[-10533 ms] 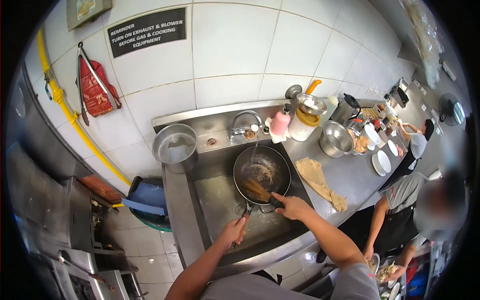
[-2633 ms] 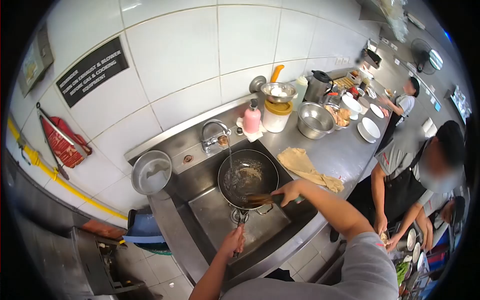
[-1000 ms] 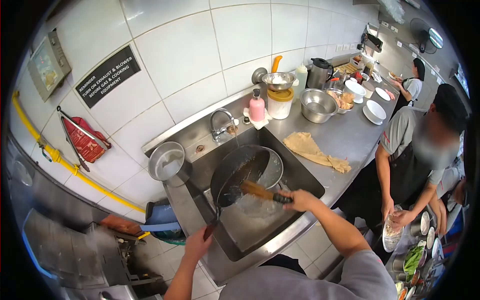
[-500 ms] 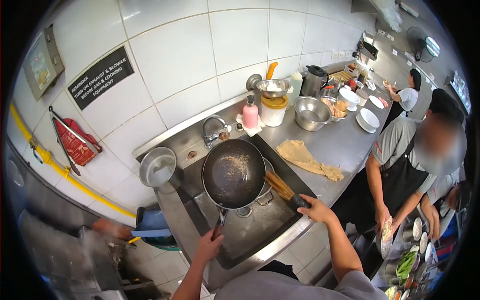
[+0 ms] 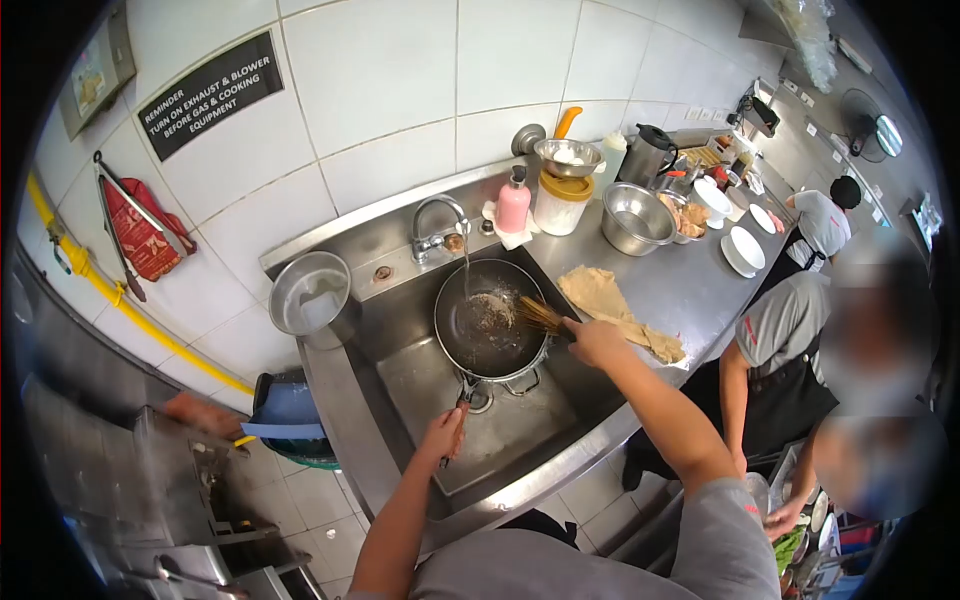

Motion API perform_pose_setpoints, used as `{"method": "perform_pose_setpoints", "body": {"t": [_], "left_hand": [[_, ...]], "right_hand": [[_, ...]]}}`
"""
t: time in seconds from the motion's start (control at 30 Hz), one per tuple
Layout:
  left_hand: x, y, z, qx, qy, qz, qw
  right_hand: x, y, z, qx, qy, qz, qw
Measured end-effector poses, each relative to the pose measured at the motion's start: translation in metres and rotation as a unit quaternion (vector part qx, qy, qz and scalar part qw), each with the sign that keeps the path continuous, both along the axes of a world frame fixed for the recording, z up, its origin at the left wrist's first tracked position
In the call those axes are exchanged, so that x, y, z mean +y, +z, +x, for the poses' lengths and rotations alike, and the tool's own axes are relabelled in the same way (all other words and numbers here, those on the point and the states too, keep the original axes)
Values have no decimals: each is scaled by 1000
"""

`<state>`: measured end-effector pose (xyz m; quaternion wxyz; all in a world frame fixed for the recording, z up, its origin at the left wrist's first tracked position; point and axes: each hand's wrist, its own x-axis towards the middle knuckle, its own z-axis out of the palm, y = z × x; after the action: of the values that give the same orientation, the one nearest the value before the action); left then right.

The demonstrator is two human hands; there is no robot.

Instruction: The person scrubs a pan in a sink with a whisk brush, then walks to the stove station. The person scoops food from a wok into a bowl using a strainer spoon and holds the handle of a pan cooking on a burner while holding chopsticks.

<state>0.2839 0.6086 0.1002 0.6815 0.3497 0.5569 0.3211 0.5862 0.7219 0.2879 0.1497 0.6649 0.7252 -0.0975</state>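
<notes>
My left hand (image 5: 442,437) is wrapped round the handle of a dark wok (image 5: 470,335), which is low in the steel sink (image 5: 535,430). Water runs from the curved faucet (image 5: 438,222) into the wok, and brownish bits float in it. In my right hand (image 5: 598,345) is a bamboo wok brush (image 5: 541,316) by its dark grip, its bristles at the wok's right rim. Part of a metal rack or vessel shows under the wok, mostly hidden.
Left of the sink stands a metal pot (image 5: 311,295). A tan cloth (image 5: 625,315) lies on the right counter. Behind it are a pink pump bottle (image 5: 513,203), a lidded tub (image 5: 563,205) and a steel bowl (image 5: 638,218). Co-workers (image 5: 785,350) stand close on the right.
The wok has come down under the faucet, and water now runs into it. My right hand has brought the brush inward to the wok's rim.
</notes>
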Motion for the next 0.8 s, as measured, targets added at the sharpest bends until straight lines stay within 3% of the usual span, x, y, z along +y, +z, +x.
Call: {"method": "perform_pose_setpoints", "body": {"t": [0.1,0.2,0.27,0.33,0.4,0.47,0.53,0.63,0.7,0.8], "left_hand": [[1,-4,-7,4,-29,4,1000],[-2,0,-6,13,-32,19,999],[-4,0,-3,20,-24,32,999],[-5,-6,0,44,-6,44,998],[-5,-11,1,40,6,47,998],[-5,-14,4,33,15,47,998],[-3,-17,1,52,7,40,998],[0,-6,1,44,-16,51,998],[2,-8,3,46,-19,46,998],[1,-11,1,57,-15,37,998]], "right_hand": [[13,-32,-26,-73,85,-113,987],[-5,-17,-80,14,221,-121,968],[14,27,-101,134,93,-239,957],[34,30,-94,301,10,-239,923],[40,19,-83,331,-28,-297,895],[32,10,-77,152,14,-352,924],[51,-29,-47,36,83,-313,945],[60,11,-58,11,8,-367,930],[44,47,-85,107,21,-372,922],[51,33,-89,164,34,-352,921]]}}
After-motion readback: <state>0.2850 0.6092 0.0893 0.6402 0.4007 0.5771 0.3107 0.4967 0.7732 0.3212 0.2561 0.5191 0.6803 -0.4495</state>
